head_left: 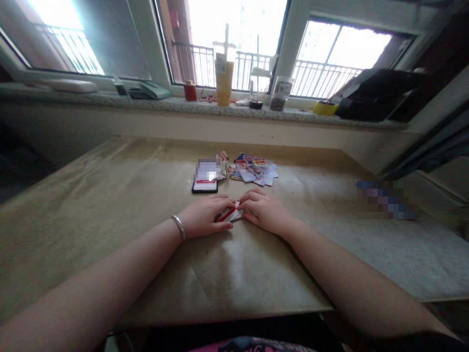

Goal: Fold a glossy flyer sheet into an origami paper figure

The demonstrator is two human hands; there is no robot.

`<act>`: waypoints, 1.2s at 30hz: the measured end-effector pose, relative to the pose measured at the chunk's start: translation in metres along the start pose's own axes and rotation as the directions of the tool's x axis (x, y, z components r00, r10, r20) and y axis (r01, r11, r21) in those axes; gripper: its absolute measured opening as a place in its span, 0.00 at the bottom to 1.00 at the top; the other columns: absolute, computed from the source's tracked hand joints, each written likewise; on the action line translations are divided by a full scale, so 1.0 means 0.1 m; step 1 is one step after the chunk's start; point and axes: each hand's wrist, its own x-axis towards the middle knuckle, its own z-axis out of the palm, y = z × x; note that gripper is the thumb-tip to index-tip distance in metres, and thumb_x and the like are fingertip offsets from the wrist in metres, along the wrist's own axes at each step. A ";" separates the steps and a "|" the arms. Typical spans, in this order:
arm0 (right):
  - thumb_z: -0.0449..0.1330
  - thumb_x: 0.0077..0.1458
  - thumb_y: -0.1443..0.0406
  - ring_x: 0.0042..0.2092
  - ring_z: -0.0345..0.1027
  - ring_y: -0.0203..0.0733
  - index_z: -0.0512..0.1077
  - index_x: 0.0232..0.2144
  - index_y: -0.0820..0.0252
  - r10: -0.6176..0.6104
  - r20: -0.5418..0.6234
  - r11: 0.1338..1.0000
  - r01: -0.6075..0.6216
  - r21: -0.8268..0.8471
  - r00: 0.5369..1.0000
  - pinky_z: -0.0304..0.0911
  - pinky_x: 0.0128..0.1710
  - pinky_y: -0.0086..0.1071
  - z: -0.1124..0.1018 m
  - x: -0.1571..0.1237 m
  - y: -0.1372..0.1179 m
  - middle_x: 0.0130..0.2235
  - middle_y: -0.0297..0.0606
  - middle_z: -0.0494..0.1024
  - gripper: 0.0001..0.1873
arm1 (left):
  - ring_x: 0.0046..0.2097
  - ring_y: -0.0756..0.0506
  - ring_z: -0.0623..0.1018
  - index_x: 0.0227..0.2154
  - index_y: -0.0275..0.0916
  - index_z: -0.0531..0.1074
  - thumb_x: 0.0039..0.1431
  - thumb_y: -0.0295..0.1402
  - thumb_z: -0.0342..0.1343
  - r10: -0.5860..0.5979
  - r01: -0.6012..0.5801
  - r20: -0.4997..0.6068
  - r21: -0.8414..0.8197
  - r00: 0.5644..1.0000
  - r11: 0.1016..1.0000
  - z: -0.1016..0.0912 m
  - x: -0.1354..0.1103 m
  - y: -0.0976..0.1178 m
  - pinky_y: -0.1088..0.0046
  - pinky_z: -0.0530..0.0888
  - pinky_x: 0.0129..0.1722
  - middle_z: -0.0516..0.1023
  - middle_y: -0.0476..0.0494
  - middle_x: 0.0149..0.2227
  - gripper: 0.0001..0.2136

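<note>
A small piece of folded paper (pixel 230 213), white with a red band, lies on the table between my hands. My left hand (pixel 205 213), with a bangle at its wrist, holds the paper's left side, fingers over the top and thumb along the near edge. From the right, my right hand (pixel 266 211) pinches the paper's other end with bent fingers. My fingers hide part of the folds. Just beyond sits a phone (pixel 205 186) with a lit screen. Beside it are crumpled or folded printed papers (pixel 224 168) and a pile of colourful printed paper sheets (pixel 258 171).
A blurred, dark long item (pixel 388 199) lies at the table's right side. On the stone windowsill (pixel 154 103) stand a tall cup of yellow drink (pixel 224 80), a red jar (pixel 190 91), a clear container (pixel 281 94), yellow tape (pixel 325 107) and a black bag (pixel 373 95).
</note>
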 end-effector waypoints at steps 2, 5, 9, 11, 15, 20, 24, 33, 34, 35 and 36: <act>0.58 0.55 0.65 0.48 0.62 0.45 0.74 0.40 0.57 -0.022 0.000 0.999 0.022 -0.033 1.000 0.60 0.49 0.38 0.00 0.01 0.00 0.42 0.40 0.76 0.10 | 0.54 0.40 0.68 0.50 0.39 0.66 0.52 0.43 0.59 0.008 -0.008 0.001 0.013 1.000 1.000 0.02 -0.01 -0.01 0.62 0.65 0.55 0.69 0.40 0.53 0.24; 0.58 0.55 0.64 0.46 0.63 0.45 0.74 0.40 0.57 -0.043 0.015 0.997 0.044 -0.061 0.999 0.61 0.47 0.38 0.00 0.01 0.00 0.41 0.40 0.76 0.10 | 0.56 0.40 0.67 0.50 0.38 0.67 0.54 0.40 0.58 0.022 -0.022 -0.012 0.031 1.000 0.999 0.05 -0.01 -0.04 0.61 0.65 0.55 0.69 0.39 0.54 0.21; 0.56 0.57 0.62 0.43 0.64 0.44 0.75 0.39 0.57 -0.024 0.037 0.996 0.027 -0.083 0.999 0.61 0.43 0.36 -0.02 0.01 -0.01 0.38 0.40 0.76 0.10 | 0.53 0.43 0.70 0.51 0.40 0.67 0.57 0.35 0.54 0.109 -0.107 -0.044 0.054 0.993 0.993 0.06 0.00 -0.08 0.64 0.68 0.53 0.71 0.41 0.53 0.18; 0.55 0.58 0.61 0.42 0.64 0.43 0.75 0.39 0.57 -0.012 0.043 0.995 0.016 -0.094 0.999 0.61 0.42 0.35 -0.03 0.01 -0.02 0.37 0.40 0.76 0.11 | 0.52 0.43 0.71 0.50 0.40 0.69 0.59 0.34 0.53 0.151 -0.144 -0.081 0.086 0.985 0.986 0.06 0.01 -0.09 0.65 0.69 0.51 0.73 0.42 0.51 0.16; 0.55 0.58 0.61 0.42 0.64 0.42 0.75 0.38 0.57 -0.014 0.044 0.996 0.018 -0.090 0.999 0.60 0.42 0.34 -0.03 0.01 -0.04 0.38 0.39 0.76 0.11 | 0.48 0.46 0.73 0.44 0.41 0.73 0.60 0.31 0.51 0.185 -0.162 -0.160 0.146 0.969 0.976 0.06 0.02 -0.11 0.67 0.71 0.49 0.76 0.44 0.46 0.11; 0.55 0.58 0.63 0.42 0.64 0.42 0.75 0.37 0.57 0.005 0.048 0.997 -0.001 -0.082 0.999 0.59 0.42 0.33 -0.03 0.02 -0.07 0.38 0.38 0.76 0.09 | 0.45 0.47 0.74 0.40 0.42 0.75 0.62 0.30 0.48 0.211 -0.160 -0.205 0.241 0.956 0.957 0.07 0.03 -0.14 0.68 0.71 0.46 0.77 0.46 0.44 0.10; 0.56 0.57 0.63 0.42 0.63 0.42 0.74 0.38 0.58 0.024 0.059 0.996 -0.018 -0.092 0.998 0.59 0.41 0.33 -0.03 0.03 -0.08 0.37 0.38 0.76 0.09 | 0.37 0.48 0.73 0.33 0.40 0.76 0.62 0.31 0.49 0.195 -0.105 -0.223 0.360 0.955 0.927 0.04 0.04 -0.09 0.71 0.71 0.38 0.77 0.45 0.36 0.10; 0.55 0.58 0.62 0.42 0.62 0.42 0.74 0.40 0.58 0.039 0.055 0.988 -0.030 -0.151 0.998 0.57 0.40 0.33 -0.01 0.05 -0.11 0.38 0.39 0.75 0.11 | 0.34 0.47 0.74 0.34 0.35 0.73 0.62 0.29 0.49 0.185 -0.125 -0.062 0.524 0.981 0.842 0.07 0.03 -0.02 0.72 0.70 0.31 0.75 0.43 0.32 0.08; 0.54 0.59 0.62 0.42 0.62 0.42 0.74 0.40 0.58 0.037 0.058 0.987 -0.028 -0.155 0.998 0.57 0.40 0.33 -0.01 0.05 -0.12 0.38 0.40 0.75 0.11 | 0.34 0.47 0.74 0.34 0.35 0.73 0.62 0.28 0.49 0.185 -0.127 -0.058 0.528 0.981 0.840 0.08 0.03 -0.01 0.72 0.70 0.31 0.75 0.43 0.33 0.08; 0.54 0.59 0.62 0.42 0.62 0.41 0.74 0.40 0.57 0.033 0.061 0.987 -0.023 -0.160 0.998 0.57 0.40 0.33 -0.01 0.05 -0.12 0.38 0.40 0.75 0.11 | 0.34 0.47 0.74 0.34 0.35 0.73 0.62 0.28 0.49 0.185 -0.127 -0.057 0.532 0.981 0.837 0.09 0.03 0.00 0.72 0.70 0.31 0.75 0.43 0.33 0.07; 0.53 0.60 0.62 0.42 0.62 0.41 0.74 0.40 0.57 0.029 0.066 0.986 -0.018 -0.166 0.997 0.57 0.40 0.33 -0.02 0.06 -0.13 0.38 0.40 0.75 0.12 | 0.34 0.46 0.74 0.34 0.35 0.73 0.61 0.28 0.50 0.185 -0.125 -0.060 0.535 0.981 0.836 0.09 0.03 0.01 0.72 0.70 0.30 0.75 0.43 0.33 0.07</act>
